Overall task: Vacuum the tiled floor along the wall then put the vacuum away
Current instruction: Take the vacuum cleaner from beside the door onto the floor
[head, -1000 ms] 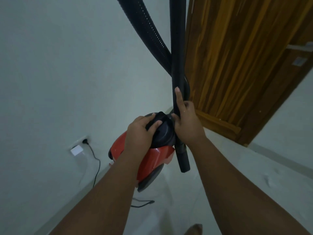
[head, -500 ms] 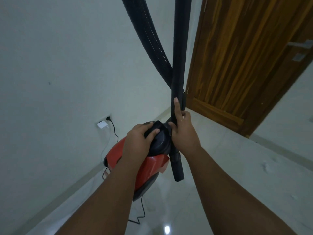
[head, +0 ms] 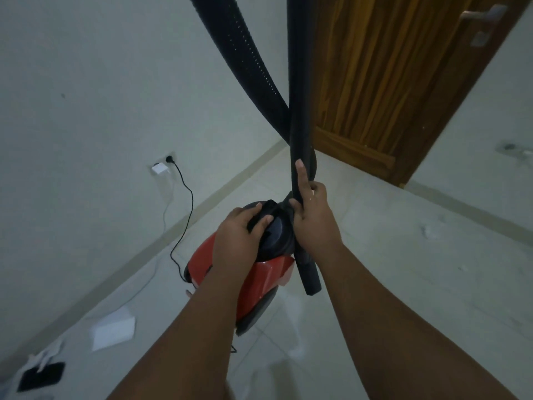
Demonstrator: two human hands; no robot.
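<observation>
A red canister vacuum (head: 262, 281) with a black top hangs above the pale tiled floor (head: 403, 269). My left hand (head: 240, 235) is wrapped around its black carry handle (head: 266, 213). My right hand (head: 313, 217) holds the rigid black tube (head: 300, 90) upright against the canister, forefinger stretched up along it. The tube's open lower end (head: 311, 284) points at the floor. A ribbed black hose (head: 245, 59) loops up out of the top of the view.
The black power cord (head: 187, 206) runs from the vacuum to a wall socket (head: 168, 160) on the white wall at left. White paper (head: 114, 332) and a black flat object (head: 41, 376) lie near the skirting. A wooden door (head: 389, 82) stands at the right.
The view has shifted so the socket, cord and floor show further right and lower; paper and a black object have come into sight at lower left. Both hands keep their holds.
</observation>
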